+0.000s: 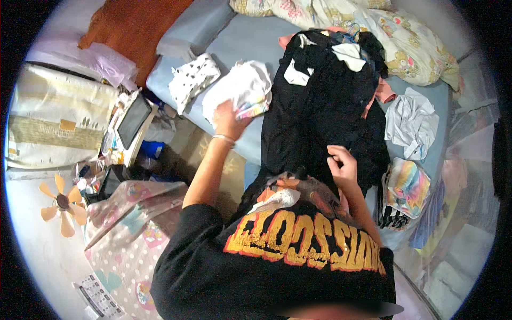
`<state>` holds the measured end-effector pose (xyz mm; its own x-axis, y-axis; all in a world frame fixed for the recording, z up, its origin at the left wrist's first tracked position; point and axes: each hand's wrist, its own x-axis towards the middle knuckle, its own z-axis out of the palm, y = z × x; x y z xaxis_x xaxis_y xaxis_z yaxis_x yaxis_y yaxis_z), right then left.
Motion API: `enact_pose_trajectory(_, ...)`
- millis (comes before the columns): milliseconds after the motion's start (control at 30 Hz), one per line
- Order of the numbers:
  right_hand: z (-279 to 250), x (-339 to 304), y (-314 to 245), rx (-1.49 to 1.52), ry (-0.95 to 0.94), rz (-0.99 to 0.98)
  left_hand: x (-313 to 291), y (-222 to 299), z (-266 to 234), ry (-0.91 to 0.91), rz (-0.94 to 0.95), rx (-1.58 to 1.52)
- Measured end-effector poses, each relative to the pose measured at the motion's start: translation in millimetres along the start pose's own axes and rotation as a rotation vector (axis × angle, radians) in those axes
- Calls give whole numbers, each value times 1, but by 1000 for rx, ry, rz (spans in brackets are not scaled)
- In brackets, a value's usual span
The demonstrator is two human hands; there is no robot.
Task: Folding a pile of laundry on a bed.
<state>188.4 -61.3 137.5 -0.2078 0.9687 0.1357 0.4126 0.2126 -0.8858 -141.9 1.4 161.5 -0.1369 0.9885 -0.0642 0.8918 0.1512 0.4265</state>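
My left hand [229, 121], with a pale band at its wrist, is at the near edge of a folded white garment [242, 85] with a colourful print. Its fingers are closed at the cloth, their tips partly hidden. My right hand [344, 164] hovers over or rests on a large black garment [314, 112], its fingers loosely bent and apart, with nothing in them. White pieces of cloth [349, 56] lie on the far part of the black heap. Beside the left-hand garment lies a folded white cloth with black spots [194, 80].
Everything lies on a blue-grey bed surface [234, 40]. At the right are a crumpled white garment [412, 122] and a rainbow-coloured folded cloth [408, 186]. A floral quilt [405, 42] lies at the far right. A small fan [61, 202] and a tablet-like dark panel [134, 121] stand left.
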Motion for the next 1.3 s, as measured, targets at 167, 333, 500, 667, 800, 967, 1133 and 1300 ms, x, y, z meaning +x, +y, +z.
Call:
enact_pose_trajectory(167, 4, 33, -43, 551, -84, 96, -28, 128, -15, 266, 687, 179)
enact_pose_trajectory(333, 0, 49, -72, 779, 13, -14, -29, 159, -3, 335, 879, 150)
enact_pose_trajectory(500, -9, 45, -86, 757, 52, -2, -32, 169, 9, 348, 922, 95)
enact_pose_trajectory(667, -10, 42, -80, 751, 96, 15, -34, 173, 8, 344, 923, 112)
enact_pose_trajectory(800, -9, 41, -78, 824, 90, 50, -35, 171, 10, 338, 922, 136)
enact_pose_trajectory(967, -9, 42, -76, 877, 84, 61, -36, 166, 13, 371, 957, 156)
enact_pose_trajectory(1133, -13, 44, -82, 882, 118, 116, -35, 159, 14, 330, 1030, 139)
enact_pose_trajectory(1300, -18, 43, -73, 725, 34, 102, -39, 156, 21, 302, 1071, 116)
